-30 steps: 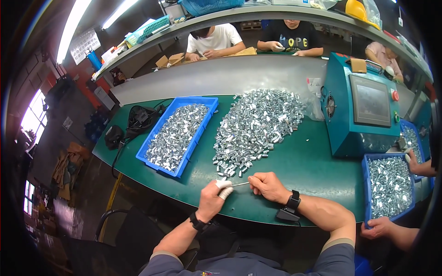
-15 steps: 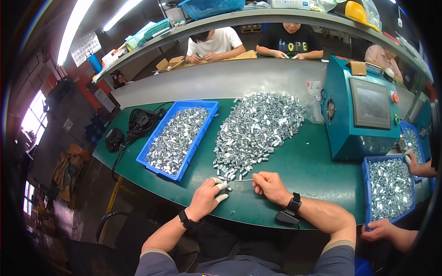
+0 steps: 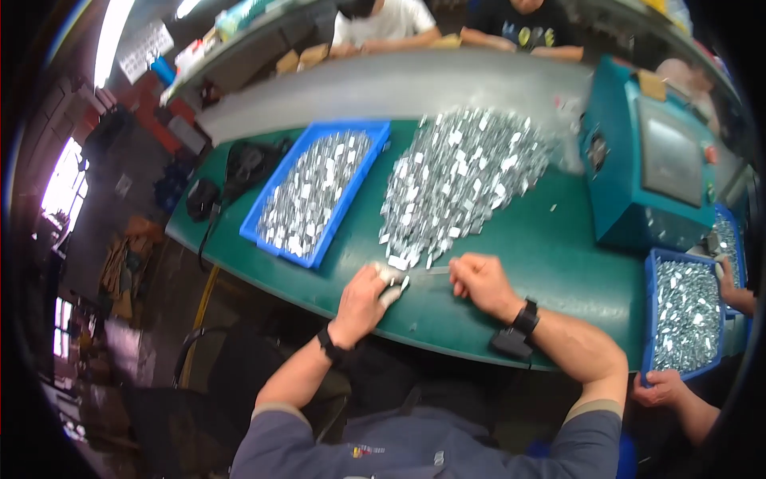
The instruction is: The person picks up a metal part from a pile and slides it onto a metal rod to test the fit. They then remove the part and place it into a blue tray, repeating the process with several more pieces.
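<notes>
My left hand (image 3: pixel 363 302), with white covers on thumb and forefinger, pinches a small silvery metal piece (image 3: pixel 405 283) just above the green table. My right hand (image 3: pixel 483 283) is closed around a thin metal rod (image 3: pixel 435 271), which points left toward that piece. Motion blur hides whether the rod touches it. Just beyond both hands spreads a large heap of small metal pieces (image 3: pixel 463 184), its near tip close to my left fingertips. Left of the heap, a blue tray (image 3: pixel 352 199) holds many more of the same pieces.
A teal machine (image 3: pixel 618 180) with a screen stands at the right. Below it another person's hands (image 3: pixel 664 389) hold a second blue tray (image 3: pixel 649 315) of metal pieces. Black gear with a cable (image 3: pixel 246 164) lies at the far left. Several people sit beyond the metal partition (image 3: pixel 335 88).
The whole scene has shifted upward in the picture and is blurred, as my head has moved. Both hands keep nearly the same pose near the heap's tip.
</notes>
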`<action>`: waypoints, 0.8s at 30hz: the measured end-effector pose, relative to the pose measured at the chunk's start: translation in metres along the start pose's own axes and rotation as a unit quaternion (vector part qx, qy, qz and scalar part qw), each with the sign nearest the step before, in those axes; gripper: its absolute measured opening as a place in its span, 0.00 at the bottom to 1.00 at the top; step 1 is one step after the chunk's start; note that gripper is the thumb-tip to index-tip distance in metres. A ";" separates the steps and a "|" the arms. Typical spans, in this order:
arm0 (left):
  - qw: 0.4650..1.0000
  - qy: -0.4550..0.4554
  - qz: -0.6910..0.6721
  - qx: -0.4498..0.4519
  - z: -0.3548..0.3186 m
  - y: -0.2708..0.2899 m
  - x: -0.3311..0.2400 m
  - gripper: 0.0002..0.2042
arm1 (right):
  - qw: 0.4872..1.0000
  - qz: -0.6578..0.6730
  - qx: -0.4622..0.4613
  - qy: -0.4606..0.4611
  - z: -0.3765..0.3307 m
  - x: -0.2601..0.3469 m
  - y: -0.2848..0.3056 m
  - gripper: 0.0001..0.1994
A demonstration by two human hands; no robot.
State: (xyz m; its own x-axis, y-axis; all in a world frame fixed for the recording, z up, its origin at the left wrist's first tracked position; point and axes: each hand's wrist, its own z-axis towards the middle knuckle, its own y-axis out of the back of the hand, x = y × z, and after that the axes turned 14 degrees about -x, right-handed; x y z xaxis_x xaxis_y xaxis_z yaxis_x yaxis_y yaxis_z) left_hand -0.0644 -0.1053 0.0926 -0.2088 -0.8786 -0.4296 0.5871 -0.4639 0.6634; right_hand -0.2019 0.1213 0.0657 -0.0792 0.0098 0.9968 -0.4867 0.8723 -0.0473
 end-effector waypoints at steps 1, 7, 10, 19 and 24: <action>1.000 0.018 0.003 -0.001 -0.001 0.002 0.000 0.14 | 1.000 -0.007 0.002 -0.007 0.001 0.002 0.000 0.19; 0.999 0.040 0.022 -0.021 -0.003 -0.002 0.013 0.14 | 1.000 -0.001 0.024 -0.011 0.005 0.002 0.001 0.18; 0.999 0.045 0.003 -0.019 -0.006 -0.005 0.015 0.13 | 1.000 0.008 0.029 -0.002 0.002 -0.001 -0.002 0.17; 0.989 0.126 -0.081 -0.015 -0.003 0.003 -0.004 0.11 | 0.998 -0.036 0.054 0.020 -0.005 0.001 0.000 0.14; 0.994 0.009 0.107 0.010 0.007 0.012 0.004 0.12 | 0.997 -0.045 0.060 0.026 -0.002 -0.005 0.002 0.15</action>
State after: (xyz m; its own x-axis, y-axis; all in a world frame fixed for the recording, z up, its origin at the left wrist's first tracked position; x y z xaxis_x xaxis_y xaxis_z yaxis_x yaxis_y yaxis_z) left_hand -0.0634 -0.1156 0.1028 -0.0665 -0.9553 -0.2880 0.6010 -0.2687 0.7527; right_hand -0.2009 0.1234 0.0603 0.0129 -0.0381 0.9992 -0.5911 0.8057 0.0383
